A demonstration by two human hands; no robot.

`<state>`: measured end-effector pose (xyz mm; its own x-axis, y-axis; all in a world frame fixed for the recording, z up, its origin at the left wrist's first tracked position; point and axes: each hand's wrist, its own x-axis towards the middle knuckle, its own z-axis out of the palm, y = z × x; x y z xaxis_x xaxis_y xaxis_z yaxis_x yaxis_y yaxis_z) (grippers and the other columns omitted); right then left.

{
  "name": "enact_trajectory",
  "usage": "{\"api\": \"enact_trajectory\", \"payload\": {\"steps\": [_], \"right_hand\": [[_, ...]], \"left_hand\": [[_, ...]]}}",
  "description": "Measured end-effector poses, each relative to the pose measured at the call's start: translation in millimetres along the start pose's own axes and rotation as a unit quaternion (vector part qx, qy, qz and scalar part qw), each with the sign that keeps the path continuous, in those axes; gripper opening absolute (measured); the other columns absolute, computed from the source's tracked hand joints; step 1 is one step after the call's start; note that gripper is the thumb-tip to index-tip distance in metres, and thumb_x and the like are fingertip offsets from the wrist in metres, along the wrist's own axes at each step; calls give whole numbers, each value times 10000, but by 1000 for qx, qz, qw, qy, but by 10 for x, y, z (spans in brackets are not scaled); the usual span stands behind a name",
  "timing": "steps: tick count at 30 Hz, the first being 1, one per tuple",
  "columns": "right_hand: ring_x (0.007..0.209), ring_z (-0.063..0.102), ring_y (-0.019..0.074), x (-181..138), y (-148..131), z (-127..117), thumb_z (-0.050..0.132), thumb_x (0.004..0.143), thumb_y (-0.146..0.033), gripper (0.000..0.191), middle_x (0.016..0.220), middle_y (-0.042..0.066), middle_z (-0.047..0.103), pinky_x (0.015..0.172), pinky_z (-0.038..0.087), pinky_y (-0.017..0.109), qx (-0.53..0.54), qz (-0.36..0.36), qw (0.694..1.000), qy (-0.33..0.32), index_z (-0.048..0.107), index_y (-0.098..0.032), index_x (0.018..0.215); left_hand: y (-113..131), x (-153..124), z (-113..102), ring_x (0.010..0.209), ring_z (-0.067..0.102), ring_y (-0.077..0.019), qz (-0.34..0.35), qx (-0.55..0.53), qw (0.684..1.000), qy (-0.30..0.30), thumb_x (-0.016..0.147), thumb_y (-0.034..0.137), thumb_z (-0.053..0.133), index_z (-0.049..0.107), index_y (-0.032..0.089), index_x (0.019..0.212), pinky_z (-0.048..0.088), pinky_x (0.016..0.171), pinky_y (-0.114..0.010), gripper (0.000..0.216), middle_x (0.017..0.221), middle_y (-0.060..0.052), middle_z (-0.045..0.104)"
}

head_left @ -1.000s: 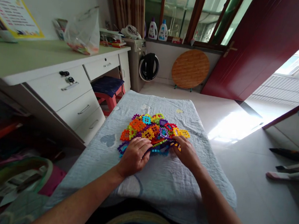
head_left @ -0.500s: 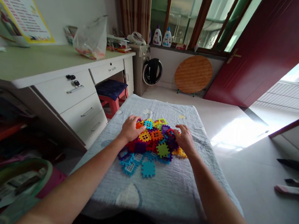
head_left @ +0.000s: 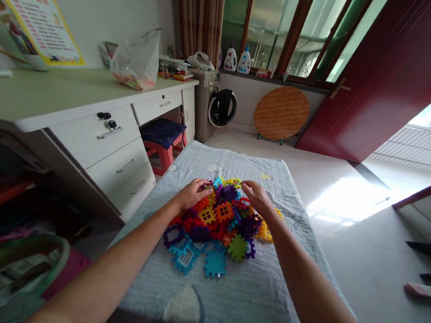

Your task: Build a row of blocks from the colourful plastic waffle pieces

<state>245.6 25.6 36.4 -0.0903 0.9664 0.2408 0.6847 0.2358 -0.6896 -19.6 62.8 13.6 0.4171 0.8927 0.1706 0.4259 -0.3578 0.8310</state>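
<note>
A pile of colourful plastic interlocking tiles (head_left: 217, 222) lies on a table covered with a pale blue cloth (head_left: 226, 293). My left hand (head_left: 192, 193) rests on the far left side of the pile, fingers curled over the tiles. On the far right side my right hand (head_left: 257, 195) cups the pile in the same way. The fingertips of both hands nearly meet at the back of the pile. Blue tiles (head_left: 214, 264) and a green tile (head_left: 238, 246) lie loose at the near edge.
A white desk with drawers (head_left: 105, 131) stands to the left, a red stool (head_left: 161, 152) under it and a plastic bag (head_left: 135, 61) on top. A round wooden board (head_left: 281, 112) leans on the far wall. A dark red door (head_left: 389, 71) stands open at right.
Both hands have moved from the near side of the pile to its far side. The tiles have shifted toward me, and some blue ones now lie loose at the front.
</note>
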Motion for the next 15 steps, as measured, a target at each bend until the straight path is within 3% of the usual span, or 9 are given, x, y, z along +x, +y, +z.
{"api": "enact_trajectory", "payload": {"steps": [4,7,11,15], "right_hand": [[1035,607,225,438,119,151,418,933,-435,375,1077,90,689,922,435,370,-22,60,996,-56,650,-197,1107],[905,627,191,588,79,299,470,910,-438,325,932,50,708,831,467,309,-15,51,993,-106,685,-204,977],[798,620,161,525,-64,365,483,896,-440,352,894,26,699,743,488,284,73,27,984,-163,666,-183,1053],[910,623,172,318,-216,209,535,870,-399,364,1024,38,690,831,492,317,194,-10,966,-172,616,-188,1155]], "left_hand": [[-88,226,12,1137,561,-266,-11,67,997,39,788,552,557,661,159,1060,394,1053,-413,489,1149,-125,613],[-74,386,72,1112,574,-273,-38,45,998,23,765,551,589,649,160,1079,414,1023,-408,504,1153,-121,629],[43,459,152,954,634,-254,-38,-67,995,-65,769,600,572,635,137,1123,498,877,-381,587,1068,-112,675],[188,392,180,958,633,-247,-10,-124,987,-100,757,585,613,649,143,1106,494,876,-370,564,1062,-96,686]]}}
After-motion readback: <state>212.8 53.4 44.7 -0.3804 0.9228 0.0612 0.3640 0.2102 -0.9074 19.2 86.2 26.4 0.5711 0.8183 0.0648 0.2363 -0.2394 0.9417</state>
